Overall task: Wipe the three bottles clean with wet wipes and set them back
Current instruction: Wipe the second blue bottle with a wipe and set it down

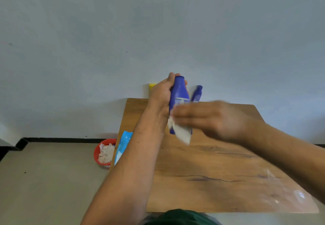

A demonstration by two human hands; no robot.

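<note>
My left hand [161, 93] grips a blue bottle [179, 91] around its upper part and holds it upright above the wooden table [211, 172]. My right hand [207, 117], blurred by motion, presses a white wet wipe [181, 131] against the bottle's lower part with its fingers laid across the front. A second blue bottle [197, 94] stands at the table's far edge, just right of the held one. A yellow cap [152, 85] of another container shows behind my left hand; the rest of it is hidden.
A light blue wet wipe pack [122, 145] lies at the table's left edge. On the floor to the left stands a red bin [98, 152] holding crumpled used wipes. White smears mark the table's near right corner [288, 195]. A grey wall rises behind the table.
</note>
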